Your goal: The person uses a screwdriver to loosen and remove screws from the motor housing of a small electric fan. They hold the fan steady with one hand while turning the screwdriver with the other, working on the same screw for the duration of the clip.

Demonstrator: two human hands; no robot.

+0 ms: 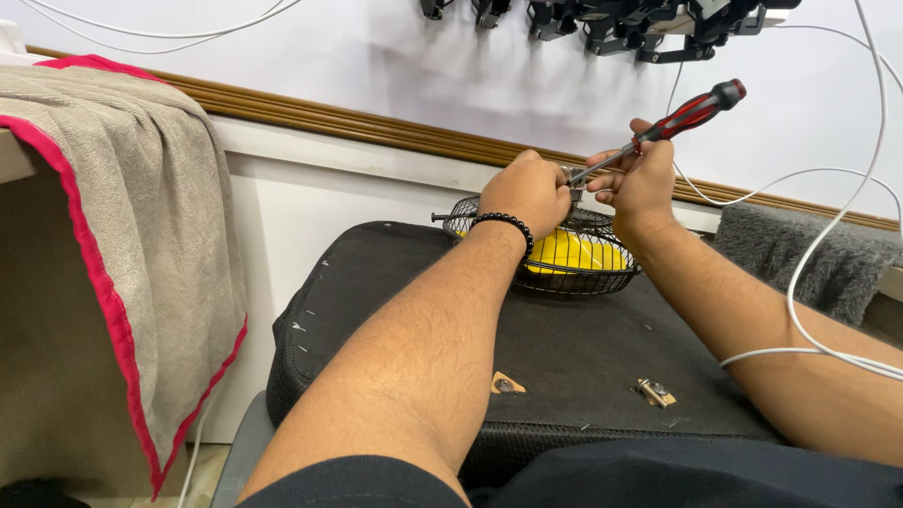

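Observation:
My right hand (641, 179) grips a screwdriver (682, 118) with a red and black handle, its shaft slanting down and left to the top of a small black wire fan cage (588, 273) with yellow blades (576, 251) inside. My left hand (529, 191), with a black bead bracelet at the wrist, is closed on the cage's upper rim beside the screwdriver tip. The cage rests on a black padded surface (395, 282) in front of me.
Two small brass-coloured metal pieces (508, 384) (655, 392) lie on the black pad near me. A grey towel with red trim (122, 235) hangs at the left. White cables (818, 273) cross at the right over a grey fuzzy mat (809, 259). Black clamps (649, 23) hang on the wall.

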